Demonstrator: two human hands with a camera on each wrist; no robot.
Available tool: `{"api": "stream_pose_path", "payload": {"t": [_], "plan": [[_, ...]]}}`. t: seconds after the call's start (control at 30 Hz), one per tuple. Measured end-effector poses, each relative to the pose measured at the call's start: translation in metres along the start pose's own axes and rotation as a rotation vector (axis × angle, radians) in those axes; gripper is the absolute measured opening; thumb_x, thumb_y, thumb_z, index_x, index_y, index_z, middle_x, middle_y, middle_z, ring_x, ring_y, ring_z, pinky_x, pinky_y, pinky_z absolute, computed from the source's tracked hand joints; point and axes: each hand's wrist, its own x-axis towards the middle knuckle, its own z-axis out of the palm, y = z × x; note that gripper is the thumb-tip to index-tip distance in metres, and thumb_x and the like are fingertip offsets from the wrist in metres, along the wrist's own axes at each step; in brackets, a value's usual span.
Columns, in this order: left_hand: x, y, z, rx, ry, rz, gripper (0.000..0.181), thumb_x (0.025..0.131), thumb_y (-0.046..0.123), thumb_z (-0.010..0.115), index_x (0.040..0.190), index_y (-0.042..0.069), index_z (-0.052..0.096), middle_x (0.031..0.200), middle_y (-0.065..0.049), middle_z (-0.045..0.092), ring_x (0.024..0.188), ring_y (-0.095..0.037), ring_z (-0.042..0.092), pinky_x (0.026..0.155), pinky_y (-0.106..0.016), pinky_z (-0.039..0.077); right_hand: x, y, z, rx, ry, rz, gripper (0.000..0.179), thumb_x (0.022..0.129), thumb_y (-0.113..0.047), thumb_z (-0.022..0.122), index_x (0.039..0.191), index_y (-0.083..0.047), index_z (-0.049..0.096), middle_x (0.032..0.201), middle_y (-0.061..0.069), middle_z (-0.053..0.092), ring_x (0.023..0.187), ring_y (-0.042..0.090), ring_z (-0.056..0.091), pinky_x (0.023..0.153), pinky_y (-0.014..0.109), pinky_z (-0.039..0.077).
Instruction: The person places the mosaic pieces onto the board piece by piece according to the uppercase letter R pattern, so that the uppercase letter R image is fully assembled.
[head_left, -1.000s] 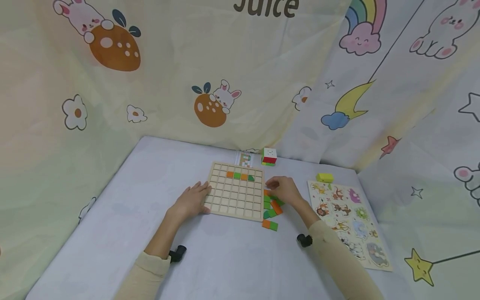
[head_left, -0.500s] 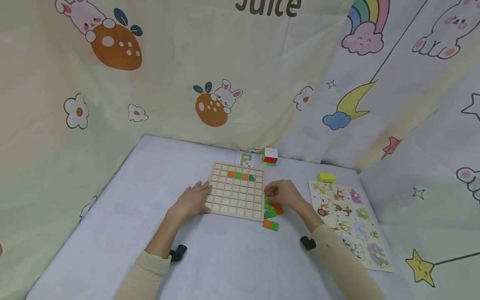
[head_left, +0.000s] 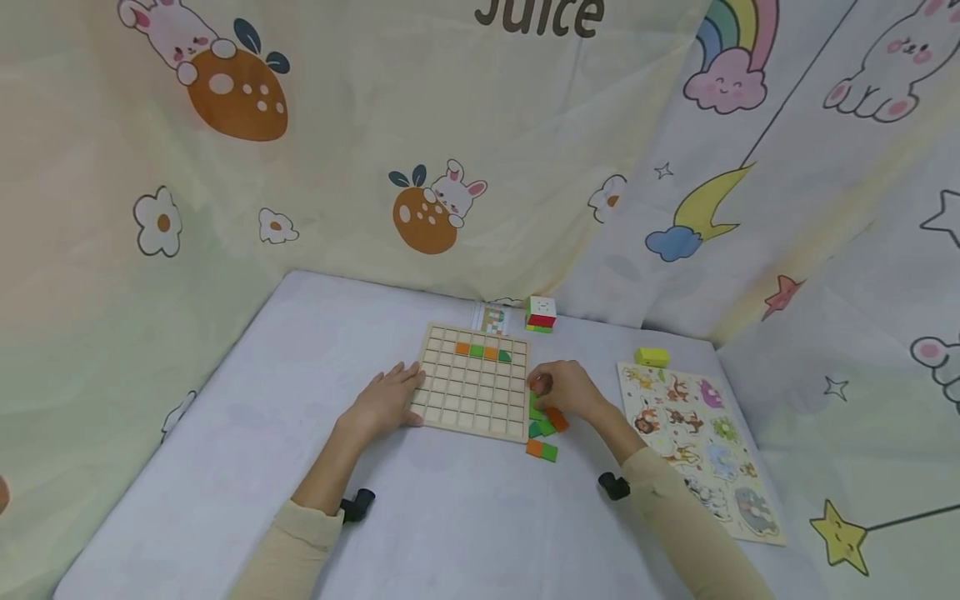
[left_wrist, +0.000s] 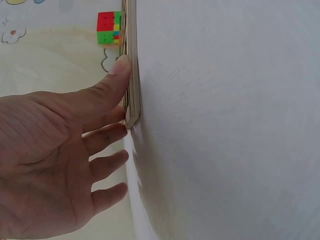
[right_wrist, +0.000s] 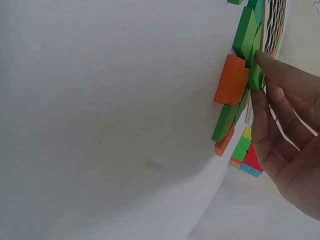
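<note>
A wooden grid board (head_left: pixel 467 398) lies on the table, with a short row of orange and green tiles (head_left: pixel 483 352) in its upper part. My left hand (head_left: pixel 385 402) rests at the board's left edge, fingers spread; in the left wrist view its thumb (left_wrist: pixel 107 87) touches the board's side. Beside the board's right edge, my right hand (head_left: pixel 567 388) pinches a green tile (right_wrist: pixel 256 76) between thumb and fingertip. Several loose green and orange tiles, among them an orange tile (right_wrist: pixel 232 80), lie close under and around that hand, which partly hides them.
A pattern card (head_left: pixel 493 319) and a puzzle cube (head_left: pixel 541 312) sit behind the board. To the right lie an animal picture board (head_left: pixel 693 442) and a yellow block (head_left: pixel 652 357). An orange and green pair of tiles (head_left: pixel 542 450) lies in front of the pile.
The right hand has come slightly nearer the front, over the loose tiles, and its fingers have closed on a tile. The left hand stays on the board's edge.
</note>
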Motion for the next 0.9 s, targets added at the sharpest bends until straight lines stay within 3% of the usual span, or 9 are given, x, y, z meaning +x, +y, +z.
{"api": "stream_pose_path", "payload": {"t": [0.33, 0.57, 0.9], "plan": [[-0.002, 0.0, -0.001, -0.016, -0.002, 0.002, 0.088, 0.087, 0.033, 0.082, 0.158, 0.0, 0.042, 0.168, -0.018, 0.03, 0.157, -0.042, 0.022, 0.126, -0.062, 0.02, 0.004, -0.001, -0.009, 0.006, -0.027, 0.01, 0.039, 0.081, -0.01, 0.09, 0.118, -0.011, 0.076, 0.087, -0.001, 0.069, 0.08, 0.019, 0.061, 0.068, 0.031, 0.055], [-0.002, 0.002, -0.003, -0.002, -0.005, 0.01, 0.087, 0.086, 0.032, 0.083, 0.157, -0.001, 0.043, 0.168, -0.018, 0.031, 0.156, -0.042, 0.024, 0.125, -0.062, 0.022, 0.016, -0.009, -0.014, 0.037, 0.036, -0.053, 0.033, 0.085, -0.009, 0.087, 0.116, -0.009, 0.077, 0.087, -0.003, 0.074, 0.078, 0.016, 0.067, 0.068, 0.03, 0.059], [-0.003, 0.002, -0.004, 0.007, -0.008, 0.003, 0.087, 0.087, 0.033, 0.082, 0.157, 0.0, 0.042, 0.168, -0.017, 0.03, 0.156, -0.042, 0.023, 0.125, -0.062, 0.021, 0.048, -0.021, 0.002, 0.151, 0.105, -0.119, 0.028, 0.089, -0.011, 0.085, 0.115, -0.007, 0.078, 0.089, -0.002, 0.077, 0.082, 0.012, 0.073, 0.074, 0.032, 0.062]]}}
